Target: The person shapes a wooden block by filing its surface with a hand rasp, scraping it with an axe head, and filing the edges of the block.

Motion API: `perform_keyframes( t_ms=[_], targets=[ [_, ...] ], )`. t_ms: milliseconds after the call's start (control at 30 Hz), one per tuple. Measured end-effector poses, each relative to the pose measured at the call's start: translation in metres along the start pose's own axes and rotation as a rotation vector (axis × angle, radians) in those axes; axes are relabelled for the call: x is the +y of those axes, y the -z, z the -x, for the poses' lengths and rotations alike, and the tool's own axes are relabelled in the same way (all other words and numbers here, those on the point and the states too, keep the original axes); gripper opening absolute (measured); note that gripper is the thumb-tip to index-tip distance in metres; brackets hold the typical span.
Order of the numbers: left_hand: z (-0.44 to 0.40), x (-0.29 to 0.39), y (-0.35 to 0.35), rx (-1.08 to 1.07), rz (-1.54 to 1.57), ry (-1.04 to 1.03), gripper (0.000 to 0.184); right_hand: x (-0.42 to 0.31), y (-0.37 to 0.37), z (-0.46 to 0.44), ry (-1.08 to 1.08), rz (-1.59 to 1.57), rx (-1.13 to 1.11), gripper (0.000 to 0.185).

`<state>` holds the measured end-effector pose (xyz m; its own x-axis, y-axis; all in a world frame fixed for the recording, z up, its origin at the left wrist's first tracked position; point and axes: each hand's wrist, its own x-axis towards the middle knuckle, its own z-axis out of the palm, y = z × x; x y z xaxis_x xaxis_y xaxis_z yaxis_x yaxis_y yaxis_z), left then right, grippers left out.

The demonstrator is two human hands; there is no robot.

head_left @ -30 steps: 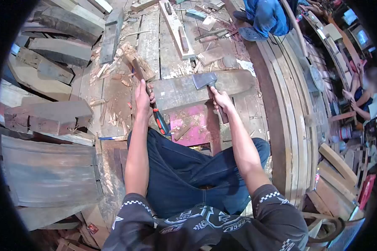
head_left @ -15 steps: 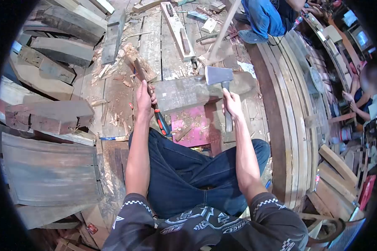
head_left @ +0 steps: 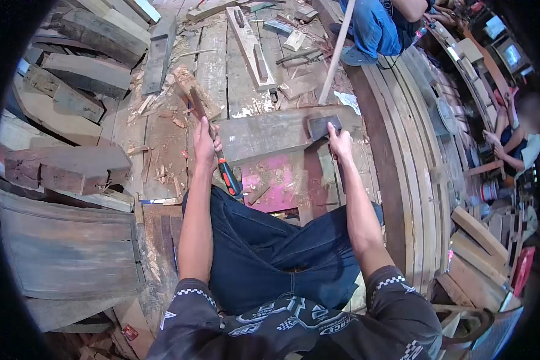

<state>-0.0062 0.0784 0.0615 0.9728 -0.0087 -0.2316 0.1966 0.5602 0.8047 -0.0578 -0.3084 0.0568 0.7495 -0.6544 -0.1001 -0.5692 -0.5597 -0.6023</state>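
My left hand point(head_left: 205, 144) is wrapped round the brown blade of a long file point(head_left: 198, 103). Its black and orange handle points down toward my lap. In my right hand point(head_left: 341, 144) is a hatchet, gripped close under its dark head point(head_left: 323, 127). That head is over the right part of a thick grey plank point(head_left: 264, 133) lying crosswise before me; whether it touches the wood I cannot tell. Most of the hatchet handle is hidden by my hand and forearm. A pink sheet point(head_left: 273, 180) with wood chips on it lies between the plank and my knees.
Stacked timber blocks point(head_left: 90, 72) and a panel point(head_left: 72, 246) stand at left. Long beams point(head_left: 396, 156) run along the right. A narrow board point(head_left: 249, 51) and wood shavings are on the floor ahead. One person in blue trousers point(head_left: 372, 30) sits at the top; another point(head_left: 516, 141) is at right.
The hatchet head has dropped and turned, so its broad blade face no longer shows. My right hand has moved slightly up and right; my left hand holds the file almost unchanged.
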Motion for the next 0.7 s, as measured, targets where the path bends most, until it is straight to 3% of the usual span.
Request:
perform_keyframes(
  t_ms=[100,200,367,433,467,567,700],
  targets=[
    [0.004,0.003,-0.004,0.025,-0.004,0.009,0.034,-0.004,0.004,-0.009,-0.132,-0.033,0.001,0.068],
    [0.005,0.005,-0.005,0.023,-0.007,0.012,0.035,0.055,-0.041,-0.062,0.091,0.014,0.284,0.059],
    [0.005,0.006,-0.008,0.043,-0.040,0.010,0.035,0.060,-0.052,-0.058,0.306,-0.012,0.269,0.064],
    [0.004,0.005,-0.010,0.048,-0.060,0.005,0.035,0.035,-0.041,-0.035,0.216,0.027,0.221,0.066],
    [0.003,0.005,-0.010,0.049,-0.071,0.003,0.035,0.058,-0.061,-0.055,0.340,0.000,0.248,0.068],
    [-0.002,-0.001,-0.005,0.014,-0.080,0.004,0.032,0.019,-0.054,-0.024,0.090,-0.065,0.123,0.069],
    [0.002,0.000,-0.013,0.054,-0.078,0.003,0.034,-0.021,-0.046,0.009,0.084,-0.115,0.038,0.071]
  ],
)
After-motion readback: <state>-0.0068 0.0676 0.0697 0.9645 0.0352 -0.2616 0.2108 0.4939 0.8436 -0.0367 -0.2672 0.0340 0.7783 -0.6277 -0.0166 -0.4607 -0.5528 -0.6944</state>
